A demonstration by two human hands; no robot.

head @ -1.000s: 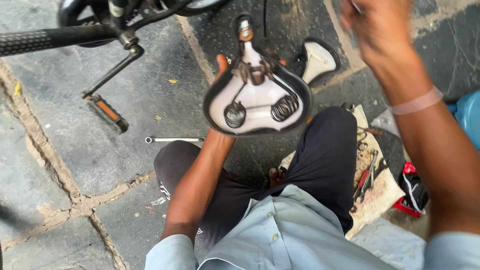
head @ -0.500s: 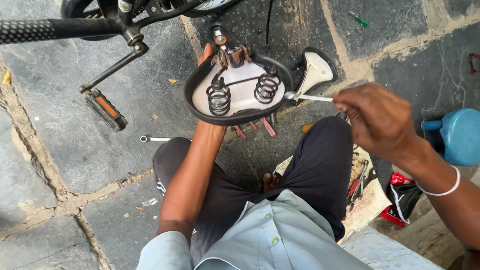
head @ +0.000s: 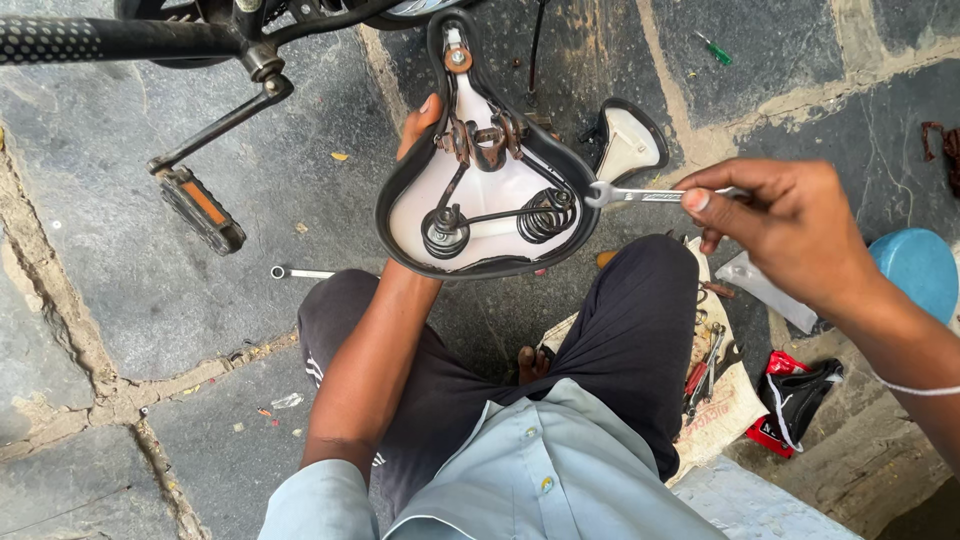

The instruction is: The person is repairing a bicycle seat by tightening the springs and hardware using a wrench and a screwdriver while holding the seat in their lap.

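My left hand (head: 418, 124) holds an upturned black bicycle saddle (head: 485, 170) from below, its white underside, two coil springs and rusty clamp facing me. My right hand (head: 790, 225) grips a silver spanner (head: 640, 195) by its shaft; the ring end sits at the saddle's right edge, beside the right spring. I sit on the stone floor with dark trousers and a light blue shirt below the saddle.
A bicycle's crank and orange-reflector pedal (head: 200, 205) stand at upper left. A second saddle (head: 628, 142) lies behind the held one. Another spanner (head: 300, 272) lies on the floor at left. A cloth with several tools (head: 712, 375) and a blue round object (head: 918, 270) sit at right.
My right hand came down from the upper right with the spanner and brought its ring end to the saddle's right side. The saddle was turned and held steadier in my left hand.
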